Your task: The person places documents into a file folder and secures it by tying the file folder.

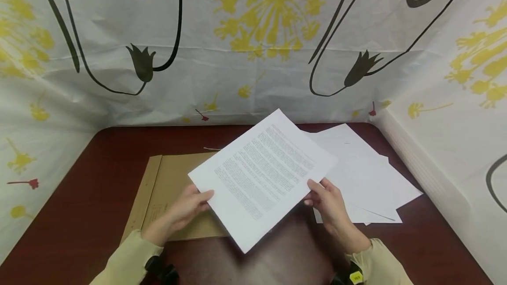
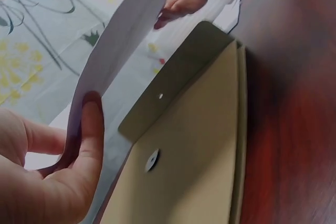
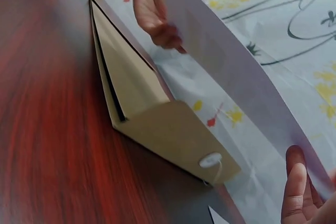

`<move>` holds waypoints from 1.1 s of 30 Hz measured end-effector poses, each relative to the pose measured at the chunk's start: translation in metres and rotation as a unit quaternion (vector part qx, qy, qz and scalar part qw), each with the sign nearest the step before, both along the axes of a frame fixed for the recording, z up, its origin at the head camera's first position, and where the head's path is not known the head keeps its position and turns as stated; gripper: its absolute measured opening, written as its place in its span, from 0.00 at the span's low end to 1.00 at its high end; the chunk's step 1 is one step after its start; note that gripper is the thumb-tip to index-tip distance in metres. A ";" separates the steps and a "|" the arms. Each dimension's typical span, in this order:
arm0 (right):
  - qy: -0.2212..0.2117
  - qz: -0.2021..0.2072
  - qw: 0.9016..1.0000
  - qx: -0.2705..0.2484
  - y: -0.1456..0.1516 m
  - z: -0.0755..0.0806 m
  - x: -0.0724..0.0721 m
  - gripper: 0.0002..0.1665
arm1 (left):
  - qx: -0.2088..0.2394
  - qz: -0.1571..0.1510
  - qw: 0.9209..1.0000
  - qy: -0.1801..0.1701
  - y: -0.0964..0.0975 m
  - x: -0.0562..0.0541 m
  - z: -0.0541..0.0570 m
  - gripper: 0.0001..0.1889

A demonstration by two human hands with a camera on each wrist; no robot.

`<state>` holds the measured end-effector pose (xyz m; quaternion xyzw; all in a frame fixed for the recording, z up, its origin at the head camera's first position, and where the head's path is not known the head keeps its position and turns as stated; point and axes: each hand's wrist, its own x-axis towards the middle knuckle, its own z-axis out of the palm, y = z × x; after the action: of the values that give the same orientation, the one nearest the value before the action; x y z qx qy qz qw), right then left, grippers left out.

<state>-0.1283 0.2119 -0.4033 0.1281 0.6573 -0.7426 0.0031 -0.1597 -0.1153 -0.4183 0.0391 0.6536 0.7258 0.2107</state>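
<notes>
A printed sheet of paper (image 1: 261,175), possibly a few sheets together, is held tilted above the table between both hands. My left hand (image 1: 188,206) pinches its left edge, thumb on the printed face and fingers behind. On the opposite edge, my right hand (image 1: 326,206) pinches it the same way. Beneath the paper and the left hand lies a brown kraft document envelope (image 1: 178,197), partly hidden. Its flap (image 2: 173,85) is lifted, with a small hole and a round button (image 2: 152,160) visible in the left wrist view. From the right wrist, the flap shows a white button with a string (image 3: 211,160).
Several loose white sheets (image 1: 368,179) lie overlapping at the table's right side, next to the right hand. The dark red wooden table (image 1: 71,214) meets a patterned cloth wall (image 1: 198,82) at the back and both sides.
</notes>
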 end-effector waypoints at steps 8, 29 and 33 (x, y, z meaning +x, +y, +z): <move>-0.008 -0.029 0.999 0.026 0.022 0.000 0.002 0.17 | -0.028 -0.061 0.997 0.024 -0.031 -0.015 0.003 0.22; -0.051 0.139 0.987 0.063 0.021 -0.002 0.028 0.26 | -0.094 0.040 0.995 -0.001 -0.041 -0.031 -0.002 0.22; -0.057 0.095 0.990 0.089 0.022 -0.004 0.026 0.25 | -0.096 0.030 0.995 0.017 -0.036 -0.030 -0.002 0.22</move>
<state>-0.1025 0.2340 -0.4069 0.1073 0.7288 -0.6688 0.0999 -0.1893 -0.1515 -0.4202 0.0111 0.7247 0.6649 0.1806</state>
